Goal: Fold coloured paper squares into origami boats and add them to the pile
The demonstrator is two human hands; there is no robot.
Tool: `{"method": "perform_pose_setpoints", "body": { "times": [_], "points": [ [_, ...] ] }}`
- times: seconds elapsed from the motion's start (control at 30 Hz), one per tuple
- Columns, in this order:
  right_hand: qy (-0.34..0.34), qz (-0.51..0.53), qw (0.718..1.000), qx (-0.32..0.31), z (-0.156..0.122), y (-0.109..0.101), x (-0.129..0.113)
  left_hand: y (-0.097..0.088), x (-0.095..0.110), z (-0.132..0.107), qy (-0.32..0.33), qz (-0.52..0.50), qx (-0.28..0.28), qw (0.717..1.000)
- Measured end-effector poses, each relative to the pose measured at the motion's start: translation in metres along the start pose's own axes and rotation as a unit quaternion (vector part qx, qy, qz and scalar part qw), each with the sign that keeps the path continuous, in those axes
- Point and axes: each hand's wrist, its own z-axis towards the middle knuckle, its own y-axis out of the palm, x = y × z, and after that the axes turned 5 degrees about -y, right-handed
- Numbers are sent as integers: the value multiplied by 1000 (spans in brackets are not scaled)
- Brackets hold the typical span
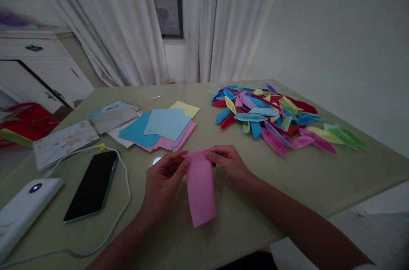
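Observation:
A pink sheet of paper [200, 189], folded into a long strip, lies on the greenish table [287, 176] in front of me. My left hand [164, 176] pinches its far left corner and my right hand [228, 162] pinches its far right corner. Both hands have fingers closed on the paper's top edge. Just beyond my hands lies a stack of flat coloured paper squares [162, 128], blue, pink and yellow. To the right is a heap of folded paper pieces [271, 116] in many colours.
A black phone [92, 185] lies at the left with a white cable [123, 202] looping round it to a white power bank [22, 208]. Printed sheets [64, 140] sit at the far left. White curtains [128, 23] and a cabinet [38, 65] stand behind the table.

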Motion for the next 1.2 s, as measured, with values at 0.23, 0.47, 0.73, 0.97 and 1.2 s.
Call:
{"method": "perform_pose_setpoints", "body": {
  "times": [0.23,0.47,0.73,0.97,1.2],
  "points": [
    [-10,-33,999,-19,0,2,2,-4,2,6,-26,-14,24,999],
    [-74,-205,972,-92,-11,4,-7,-12,1,9,29,107,-91,990],
    [-67,-223,961,-151,-16,6,-9,-7,0,5,22,83,-66,994],
    [-74,-233,960,-139,1,-15,-11,-32,7,24,-33,-6,118,992],
    [-62,-225,966,-111,6,-25,-7,-34,6,28,-55,-9,131,990]
  ]
}}
